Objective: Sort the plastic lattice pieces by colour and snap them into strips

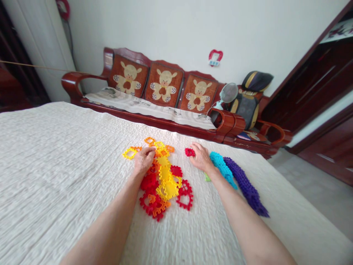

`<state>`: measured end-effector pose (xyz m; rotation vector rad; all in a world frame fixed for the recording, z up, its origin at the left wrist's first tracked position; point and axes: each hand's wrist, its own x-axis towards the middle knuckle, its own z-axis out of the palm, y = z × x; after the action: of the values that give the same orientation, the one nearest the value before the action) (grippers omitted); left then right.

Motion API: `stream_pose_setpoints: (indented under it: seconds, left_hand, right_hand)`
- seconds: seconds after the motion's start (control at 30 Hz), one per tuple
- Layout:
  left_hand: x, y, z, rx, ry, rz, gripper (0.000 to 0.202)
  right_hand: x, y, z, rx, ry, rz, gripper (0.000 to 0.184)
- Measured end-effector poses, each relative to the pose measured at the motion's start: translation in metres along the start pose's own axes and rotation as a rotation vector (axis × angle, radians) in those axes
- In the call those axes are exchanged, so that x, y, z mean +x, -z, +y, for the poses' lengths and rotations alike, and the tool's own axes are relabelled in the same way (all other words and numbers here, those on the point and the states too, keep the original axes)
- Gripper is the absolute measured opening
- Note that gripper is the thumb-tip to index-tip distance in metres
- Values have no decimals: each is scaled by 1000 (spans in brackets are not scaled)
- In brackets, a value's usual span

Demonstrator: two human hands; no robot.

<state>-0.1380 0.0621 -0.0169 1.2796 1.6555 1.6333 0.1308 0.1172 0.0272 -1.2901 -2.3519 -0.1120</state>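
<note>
- Over the bedspread [55, 165], both bare hands are low, at the far end of the spread-out plastic.
- Left hand [143, 160]: fingers curled down on the upper pile, on yellow and orange pieces; may be pinching one, can't tell from this angle.
- Right hand [202, 158]: open, fingers spread, palm down, holding nothing.
- Small red piece [189, 152]: just beside the right fingertips, apart from the pile.
- Pile [162, 184]: interlocking red, orange and yellow pieces, lying flat between the hands and running toward the person.
- Teal strip [222, 169]: linked pieces, right of the right hand; green piece [207, 178] by its near side.
- Purple strip [245, 187]: linked pieces, alongside the teal strip, further right.
- Beyond the bed: wooden sofa [72, 82] with animal-print cushions [164, 84], fan [229, 92] and bag [246, 108] at its right end.
</note>
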Motion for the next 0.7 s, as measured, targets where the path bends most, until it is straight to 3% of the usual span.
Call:
stream_pose_setpoints:
  seconds: [0.1,0.27,0.47,0.7]
  left_hand:
    - [1,-1,-3,-1,-4,2,33]
    - [0,-1,-3,26,-31,0,34]
    - [0,0,4,61,-30,-12,32]
    - [-1,0,2,83,-51,-8,32]
  right_hand:
    - [-26,-3,-17,201,91,0,44]
    - [-55,-14,-49,377,53,-76,41]
    - [-61,-12,-59,384,139,-94,45]
    - [-61,-16,-59,363,177,-89,32]
